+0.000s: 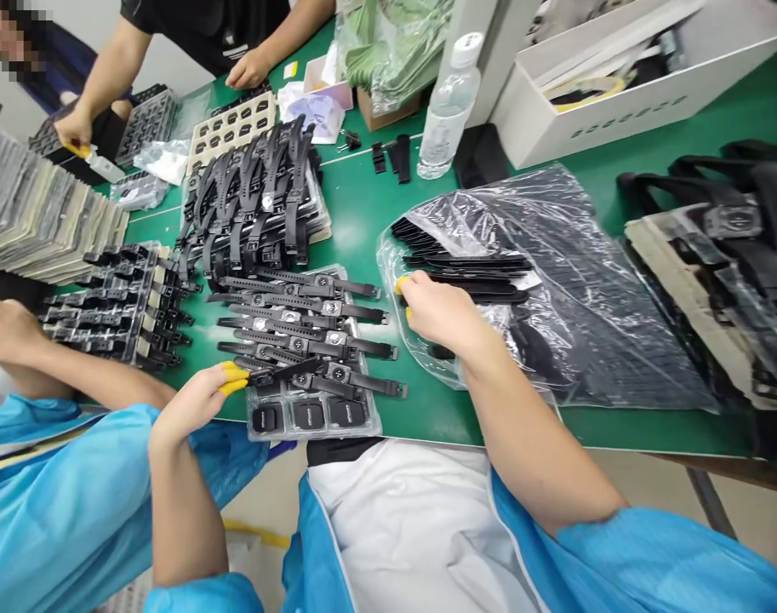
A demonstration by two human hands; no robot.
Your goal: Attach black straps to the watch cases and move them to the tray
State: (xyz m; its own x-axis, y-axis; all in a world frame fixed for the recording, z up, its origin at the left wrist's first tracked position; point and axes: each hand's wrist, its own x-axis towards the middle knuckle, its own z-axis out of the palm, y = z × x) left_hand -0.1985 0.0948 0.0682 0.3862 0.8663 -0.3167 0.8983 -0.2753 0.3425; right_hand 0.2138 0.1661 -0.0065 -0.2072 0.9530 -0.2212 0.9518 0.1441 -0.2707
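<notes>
My left hand [197,398], yellow covers on its fingertips, pinches a black watch strap [292,369] over the near-left part of a clear plastic tray [370,415]. Across that tray lie several black watches [334,339] with their straps stretched sideways. Square black pieces [308,415] sit in the tray's front pockets. My right hand [440,311], also with yellow fingertips, is closed at the mouth of a clear plastic bag [592,315] of black straps [471,266]. What its fingers grip, if anything, is hidden.
Stacked trays of strapped watches [254,191] stand behind, with another stack [126,306] at left. A water bottle [450,106] and a white box [643,94] are at the back. A co-worker's arm [100,370] is close on my left; another person works across the table.
</notes>
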